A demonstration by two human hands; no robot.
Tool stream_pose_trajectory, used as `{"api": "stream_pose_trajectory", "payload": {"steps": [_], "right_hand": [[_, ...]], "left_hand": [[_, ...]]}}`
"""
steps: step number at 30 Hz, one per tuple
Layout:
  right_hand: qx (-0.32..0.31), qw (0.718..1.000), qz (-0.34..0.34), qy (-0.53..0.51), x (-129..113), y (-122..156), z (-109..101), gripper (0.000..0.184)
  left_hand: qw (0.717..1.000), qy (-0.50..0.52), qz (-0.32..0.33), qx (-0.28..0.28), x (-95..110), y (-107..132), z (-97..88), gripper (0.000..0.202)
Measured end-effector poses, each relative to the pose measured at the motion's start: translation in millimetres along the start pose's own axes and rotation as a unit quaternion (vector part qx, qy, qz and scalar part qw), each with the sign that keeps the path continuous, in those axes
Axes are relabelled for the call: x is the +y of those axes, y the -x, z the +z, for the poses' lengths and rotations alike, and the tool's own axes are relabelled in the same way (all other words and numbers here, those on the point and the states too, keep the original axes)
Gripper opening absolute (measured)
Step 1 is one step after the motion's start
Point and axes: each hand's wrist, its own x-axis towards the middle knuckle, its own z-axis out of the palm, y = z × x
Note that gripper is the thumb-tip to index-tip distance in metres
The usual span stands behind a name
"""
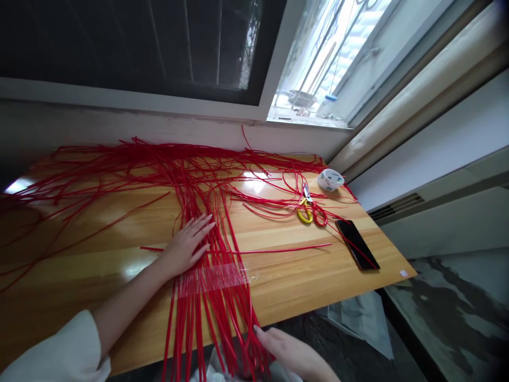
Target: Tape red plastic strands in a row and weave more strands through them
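Observation:
A bundle of long, thin red strands (228,318) runs down the wooden table and hangs over its front edge. A strip of clear tape (226,277) crosses the bundle and holds the strands side by side. My left hand (186,246) lies flat on the strands just above the tape, fingers stretched out. At the bundle's lower right, below the table edge, my right hand (284,347) has its thumb against the outer strands; its other fingers are mostly hidden, and it appears to grip them. One loose red strand (286,249) lies crosswise, passing by my left hand.
A tangled heap of red strands (159,159) spreads along the back of the table (278,294). Toward the right lie scissors (308,207) with yellow and red handles, a roll of tape (330,180) and a black phone (358,245). A window (318,58) stands behind.

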Motion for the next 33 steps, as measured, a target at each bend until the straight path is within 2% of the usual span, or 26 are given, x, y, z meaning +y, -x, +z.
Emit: {"api": "stream_pose_trajectory", "payload": {"steps": [2, 3, 5, 7, 9, 12, 15, 17, 19, 22, 24, 26, 28, 31, 32, 33], "right_hand": [[-0.007, 0.985, 0.002, 0.171, -13, 10, -25, 0.055], [0.011, 0.972, -0.014, 0.232, -23, 14, -37, 0.052], [0.065, 0.952, -0.045, 0.296, -50, 19, -55, 0.049], [0.114, 0.93, -0.103, 0.333, -82, 15, -62, 0.045], [0.129, 0.911, -0.171, 0.353, -114, -1, -57, 0.04], [0.128, 0.871, -0.302, 0.365, -148, -47, -35, 0.017], [0.132, 0.838, -0.373, 0.376, -161, -100, -12, 0.013], [0.132, 0.821, -0.387, 0.399, -161, -125, 0, 0.013], [0.131, 0.805, -0.397, 0.42, -155, -140, 8, 0.012], [0.133, 0.787, -0.404, 0.447, -147, -148, 16, 0.014], [0.137, 0.784, -0.402, 0.454, -143, -149, 19, 0.011], [0.141, 0.792, -0.4, 0.438, -141, -150, 20, 0.009], [0.141, 0.807, -0.405, 0.406, -140, -150, 18, 0.009], [0.12, 0.829, -0.419, 0.35, -141, -149, 13, 0.006], [0.112, 0.836, -0.422, 0.332, -141, -149, 12, 0.005], [0.105, 0.844, -0.422, 0.315, -141, -148, 10, 0.004]], "left_hand": [[0.999, 0.007, -0.023, 0.022, 5, 14, -2.4, 0.052], [0.998, 0.011, -0.044, 0.045, 6, 20, -3.0, 0.049], [0.99, 0.009, -0.099, 0.101, 8, 29, -4.0, 0.04], [0.976, -0.014, -0.159, 0.151, 5, 36, -5.7, 0.029], [0.957, -0.047, -0.214, 0.192, -3, 42, -8.7, 0.02], [0.913, -0.061, -0.304, 0.265, -19, 54, -13.3, 0.017], [0.856, -0.009, -0.405, 0.321, -33, 71, -15.7, 0.018], [0.84, 0.032, -0.438, 0.319, -38, 79, -16.5, 0.014], [0.847, 0.057, -0.434, 0.301, -39, 82, -17.6, 0.011], [0.873, 0.076, -0.393, 0.278, -30, 77, -20.6, 0.012], [0.901, 0.065, -0.327, 0.278, -18, 72, -22.3, 0.013], [0.923, 0.031, -0.249, 0.292, -5, 67, -22.4, 0.011], [0.911, -0.013, -0.208, 0.356, 7, 66, -20.8, 0.014], [0.848, -0.051, -0.219, 0.48, 14, 66, -18.1, 0.035], [0.843, -0.051, -0.224, 0.486, 14, 65, -17.8, 0.034], [0.858, -0.044, -0.223, 0.46, 14, 63, -17.8, 0.03]]}}
